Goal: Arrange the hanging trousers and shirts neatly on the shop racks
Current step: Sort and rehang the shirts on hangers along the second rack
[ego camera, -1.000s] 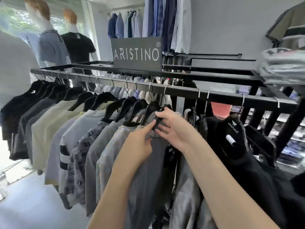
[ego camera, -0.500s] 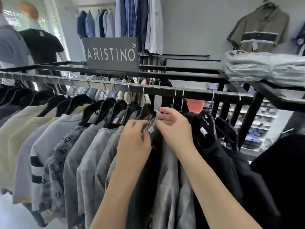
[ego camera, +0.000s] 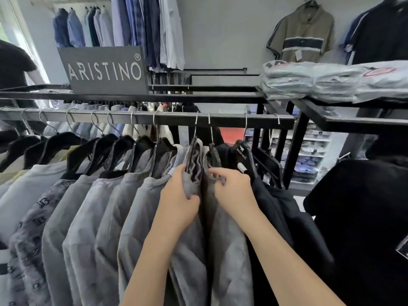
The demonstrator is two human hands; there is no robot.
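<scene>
A row of grey shirts (ego camera: 106, 213) on black hangers hangs from the black rack rail (ego camera: 167, 119), with black garments (ego camera: 278, 208) further right. My left hand (ego camera: 180, 196) grips the shoulder of a grey shirt (ego camera: 194, 171) in the middle of the rail. My right hand (ego camera: 234, 184) pinches the collar of the neighbouring grey shirt (ego camera: 229, 235), just to its right. The two shirts are parted by a narrow gap between my hands.
A grey ARISTINO sign (ego camera: 103, 70) stands on the rack top. Folded bagged shirts (ego camera: 331, 81) are stacked on the upper shelf at right. Blue shirts (ego camera: 141, 29) and a striped olive polo (ego camera: 302, 33) hang on the wall. A mannequin in black (ego camera: 13, 65) stands at far left.
The view has shifted right along the rack. My hands have moved from one hanger's neck to two adjacent grey shirts, left hand now clutching fabric lower on the shoulder.
</scene>
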